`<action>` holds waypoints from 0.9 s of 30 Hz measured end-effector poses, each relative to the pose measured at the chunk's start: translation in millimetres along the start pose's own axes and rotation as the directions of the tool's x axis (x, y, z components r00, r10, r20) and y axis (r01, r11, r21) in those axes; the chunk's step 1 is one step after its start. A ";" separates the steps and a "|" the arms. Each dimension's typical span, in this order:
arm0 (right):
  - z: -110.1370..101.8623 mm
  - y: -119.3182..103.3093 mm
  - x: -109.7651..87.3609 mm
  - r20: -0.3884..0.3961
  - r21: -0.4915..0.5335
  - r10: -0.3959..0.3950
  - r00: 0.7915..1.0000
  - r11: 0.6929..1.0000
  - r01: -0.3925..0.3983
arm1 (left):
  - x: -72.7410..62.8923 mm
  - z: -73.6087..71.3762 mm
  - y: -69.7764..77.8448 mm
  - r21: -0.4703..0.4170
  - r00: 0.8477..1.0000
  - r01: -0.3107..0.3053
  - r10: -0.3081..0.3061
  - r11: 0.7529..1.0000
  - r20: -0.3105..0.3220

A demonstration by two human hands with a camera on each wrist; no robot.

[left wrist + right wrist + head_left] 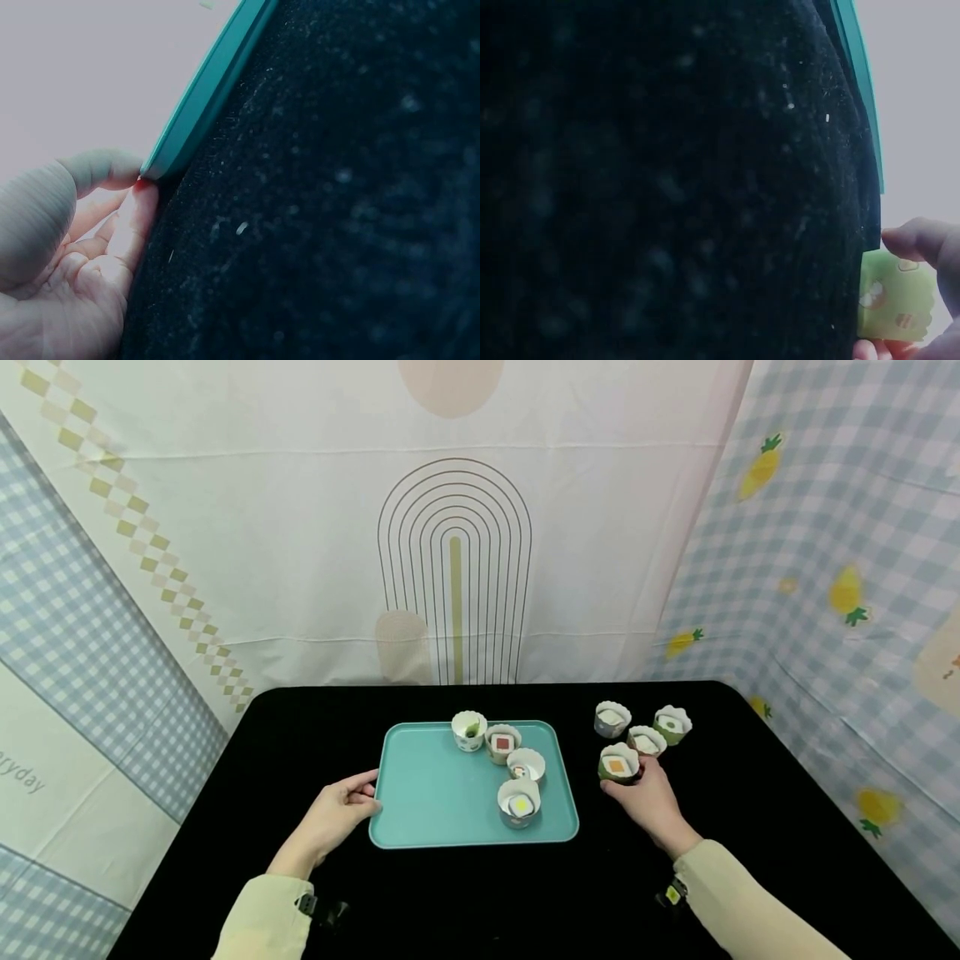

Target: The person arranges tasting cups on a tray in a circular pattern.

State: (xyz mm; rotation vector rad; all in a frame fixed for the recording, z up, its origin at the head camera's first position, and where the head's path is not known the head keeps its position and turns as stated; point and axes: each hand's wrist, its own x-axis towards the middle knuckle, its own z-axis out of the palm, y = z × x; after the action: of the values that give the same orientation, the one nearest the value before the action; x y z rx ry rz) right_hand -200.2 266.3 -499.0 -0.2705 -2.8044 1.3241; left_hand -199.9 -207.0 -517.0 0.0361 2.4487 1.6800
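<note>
My left hand (335,814) pinches the left rim of a turquoise tray (438,797); in the left wrist view the thumb and a fingertip (142,199) meet at the tray's edge. Right of the tray, my right hand (654,803) holds a green paper baking cup (618,768) with an orange-and-white square piece inside. The right wrist view shows the thumb and fingertips on either side of this green cup (896,296). On the tray's right half stand a white cup (469,735), a brown cup (502,747), another pale cup (526,767) and a grey cup (519,806) with a yellow-marked piece.
Behind the held cup stand a grey-blue cup (612,722), a brown cup (647,741) and another green cup (672,725), each with a pale piece inside. Everything sits on a black-covered table (465,902). A printed curtain (315,568) hangs behind the table.
</note>
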 end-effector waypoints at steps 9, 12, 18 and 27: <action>2.7 -0.7 0.2 -0.002 0.028 0.009 1.000 1.000 -0.009 | -0.2 -0.9 0.4 -0.006 1.000 0.004 -0.003 1.000 0.010; 2.9 -0.4 0.8 -0.006 0.025 0.011 1.000 1.000 -0.011 | -0.4 -1.0 0.9 -0.017 1.000 -0.004 0.005 1.000 0.012; 4.6 0.4 1.7 -0.012 0.030 0.014 1.000 0.999 -0.014 | -0.6 -1.5 0.3 -0.025 1.000 -0.016 0.016 1.000 0.025; 5.4 -1.1 0.6 0.003 0.017 0.029 1.000 0.999 -0.029 | -0.7 -1.2 -1.1 -0.011 1.000 -0.003 0.003 1.000 0.017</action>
State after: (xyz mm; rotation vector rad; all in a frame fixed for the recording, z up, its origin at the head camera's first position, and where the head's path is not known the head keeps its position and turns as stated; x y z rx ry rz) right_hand -201.5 261.6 -501.6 -0.3106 -2.8005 1.3546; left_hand -199.3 -208.6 -517.5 0.0523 2.4277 1.6875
